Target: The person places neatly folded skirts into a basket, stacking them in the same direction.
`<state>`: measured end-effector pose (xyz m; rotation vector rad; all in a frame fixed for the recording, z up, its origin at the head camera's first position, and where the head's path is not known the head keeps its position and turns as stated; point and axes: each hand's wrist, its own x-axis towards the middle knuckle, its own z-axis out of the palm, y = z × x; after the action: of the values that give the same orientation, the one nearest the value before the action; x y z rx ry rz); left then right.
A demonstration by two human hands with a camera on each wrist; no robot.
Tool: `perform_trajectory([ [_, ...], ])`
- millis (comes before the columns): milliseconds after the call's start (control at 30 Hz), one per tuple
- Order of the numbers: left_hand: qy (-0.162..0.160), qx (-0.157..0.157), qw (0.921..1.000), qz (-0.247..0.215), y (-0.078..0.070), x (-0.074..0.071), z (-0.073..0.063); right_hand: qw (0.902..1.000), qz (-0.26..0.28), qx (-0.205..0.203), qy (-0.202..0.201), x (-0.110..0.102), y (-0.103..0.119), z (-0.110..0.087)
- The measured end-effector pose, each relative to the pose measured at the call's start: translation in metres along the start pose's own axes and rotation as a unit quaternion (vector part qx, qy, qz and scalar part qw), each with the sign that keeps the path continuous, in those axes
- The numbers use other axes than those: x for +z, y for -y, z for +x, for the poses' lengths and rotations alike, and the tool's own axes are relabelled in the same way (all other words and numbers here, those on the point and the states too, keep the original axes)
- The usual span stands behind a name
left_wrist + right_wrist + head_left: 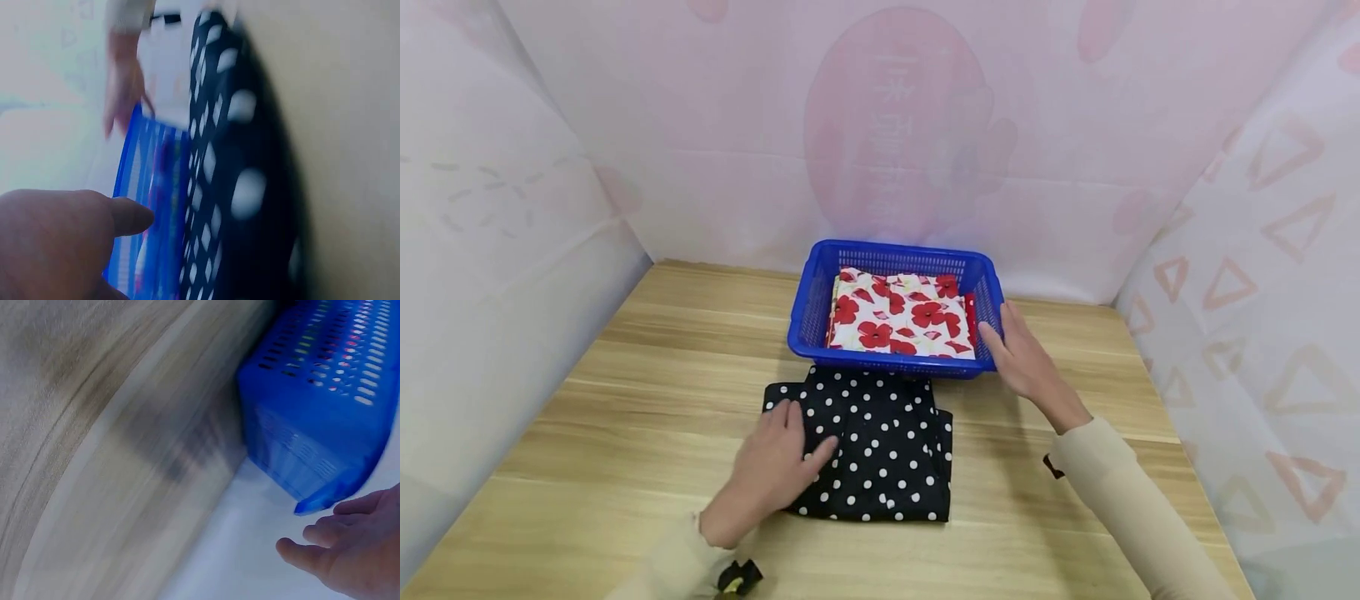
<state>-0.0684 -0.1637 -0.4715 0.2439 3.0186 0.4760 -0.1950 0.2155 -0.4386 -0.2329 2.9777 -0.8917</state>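
A folded black cloth with white polka dots (880, 458) lies on the table in front of a blue plastic basket (808, 304). My left hand (767, 458) is over the cloth's left side, fingers extended and thumb spread. In the left wrist view, the dotted cloth (219, 162) appears blurred beside that hand. At the basket's right rim is my right hand (1026, 358), its fingers loosely extended. The right wrist view places those fingertips (300, 555) right by the basket's corner. Inside the basket sits folded white fabric with red flowers (898, 317).
A strip of red dotted fabric (971, 317) shows at the right inside the basket. The wood-grain table (647, 400) meets a pink printed backdrop (730, 192) behind the basket. Pale patterned sheets (1247, 275) stand on both sides.
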Motion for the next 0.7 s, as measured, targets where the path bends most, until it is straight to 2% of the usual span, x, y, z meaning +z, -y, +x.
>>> perform_trajectory([
  [67,-0.016,0.002,0.9999,-0.004,0.012,-0.012,0.004,0.9997,0.017,0.011,-0.009,-0.007,0.003,-0.010],
  [167,-0.022,-0.010,0.9996,-0.014,0.031,-0.027,0.011,0.9989,0.004,0.038,-0.026,-0.018,0.008,-0.024],
  [233,-0.015,-0.023,0.9992,-0.030,0.044,-0.036,0.016,0.9977,-0.006,0.058,-0.035,-0.026,0.012,-0.034],
  [367,0.007,-0.037,0.9971,-0.067,0.066,-0.046,0.027,0.9969,-0.006,0.064,-0.044,-0.035,0.014,-0.055],
  [433,0.021,-0.041,0.9952,-0.086,0.074,-0.048,0.032,0.9976,-0.006,0.063,-0.028,-0.034,0.014,-0.063],
  [533,0.045,-0.051,0.9923,-0.103,0.083,-0.047,0.037,0.9977,0.005,0.064,0.023,-0.025,0.012,-0.072],
  [700,0.078,-0.067,0.9882,-0.113,0.086,-0.039,0.043,0.9896,0.047,0.086,0.105,0.004,0.007,-0.077],
])
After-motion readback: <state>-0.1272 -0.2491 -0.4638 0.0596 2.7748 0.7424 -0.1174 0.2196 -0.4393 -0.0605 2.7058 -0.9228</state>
